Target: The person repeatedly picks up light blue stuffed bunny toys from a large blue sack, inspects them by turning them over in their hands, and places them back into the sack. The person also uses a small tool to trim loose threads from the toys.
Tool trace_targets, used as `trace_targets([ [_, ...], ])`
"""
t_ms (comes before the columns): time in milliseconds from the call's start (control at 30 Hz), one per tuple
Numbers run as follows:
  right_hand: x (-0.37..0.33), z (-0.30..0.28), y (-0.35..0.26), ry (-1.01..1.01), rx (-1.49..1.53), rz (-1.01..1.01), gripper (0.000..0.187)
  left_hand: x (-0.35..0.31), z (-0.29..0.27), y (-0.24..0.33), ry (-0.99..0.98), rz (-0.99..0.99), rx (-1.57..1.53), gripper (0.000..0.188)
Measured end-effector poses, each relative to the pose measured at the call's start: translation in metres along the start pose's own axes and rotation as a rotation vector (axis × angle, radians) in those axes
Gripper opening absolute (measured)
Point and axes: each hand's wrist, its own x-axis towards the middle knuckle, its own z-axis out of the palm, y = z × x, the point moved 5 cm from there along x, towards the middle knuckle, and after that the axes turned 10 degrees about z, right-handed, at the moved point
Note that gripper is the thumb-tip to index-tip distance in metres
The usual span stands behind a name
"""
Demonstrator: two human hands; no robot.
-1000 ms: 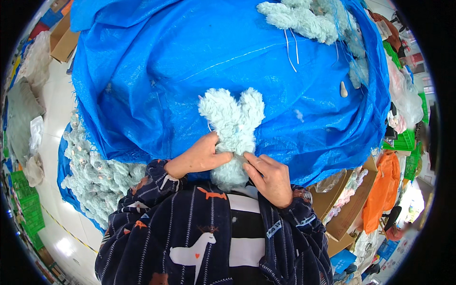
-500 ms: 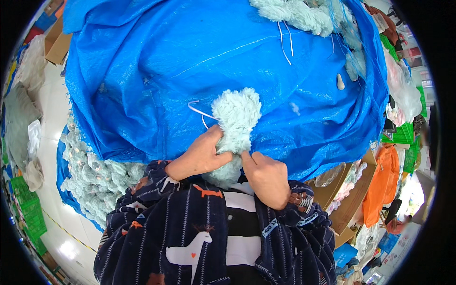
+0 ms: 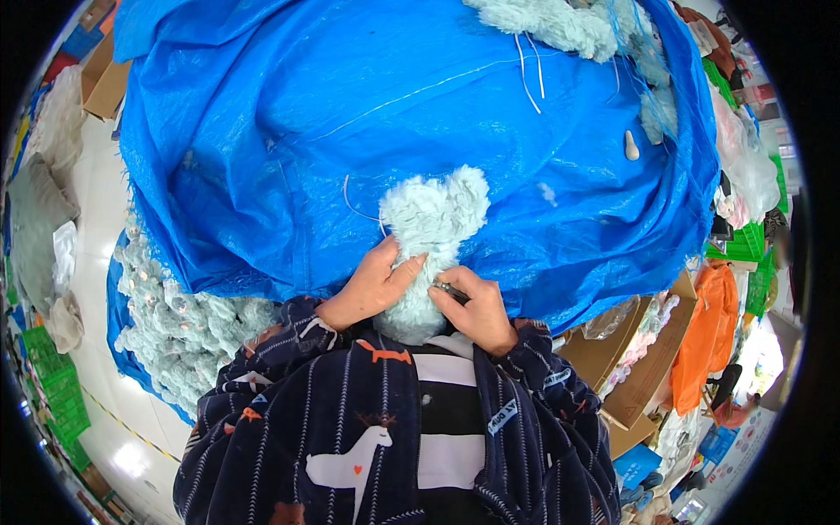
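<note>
A pale mint plush piece [image 3: 433, 210], fluffy and broad at its far end, lies on a blue woven sheet [image 3: 350, 157] close to my body. My left hand [image 3: 371, 284] is closed on the plush's left side, thumb and fingers pressed into the pile. In my right hand [image 3: 479, 313] is a small dark metal tool [image 3: 451, 292], pinched with its tip against the plush's right side; its exact kind is mostly covered by the fingers. A thin white cord [image 3: 354, 206] trails from the plush beside my left hand.
More mint plush [image 3: 569, 26] with white cords lies at the far right of the sheet, near a small pale bulb-shaped piece [image 3: 631, 145]. A heap of mint plush pieces [image 3: 179, 337] sits at lower left. Cardboard boxes [image 3: 652, 359] and an orange bag [image 3: 705, 325] stand at right.
The plush's far end has turned and now shows broader, with two lobes. My right hand has shifted slightly down, and the dark tool now shows in its fingers. The cord has swung more upright.
</note>
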Motion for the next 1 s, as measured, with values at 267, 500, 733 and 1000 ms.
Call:
trace_targets([
  [267,-0.008,0.008,0.025,-0.024,0.424,0.043,0.019,-0.008,-0.002,-0.008,-0.085,-0.207,-0.102,0.023],
  [500,-0.009,0.007,0.039,-0.091,0.464,0.032,0.020,-0.006,0.000,-0.003,-0.024,-0.222,-0.111,0.024],
  [733,-0.007,0.007,0.041,-0.122,0.549,0.032,0.018,-0.001,0.001,0.000,-0.004,-0.202,-0.134,0.033],
  [1000,-0.007,0.006,0.038,-0.253,0.769,0.094,0.020,-0.003,0.004,-0.010,-0.082,-0.293,-0.104,0.027],
])
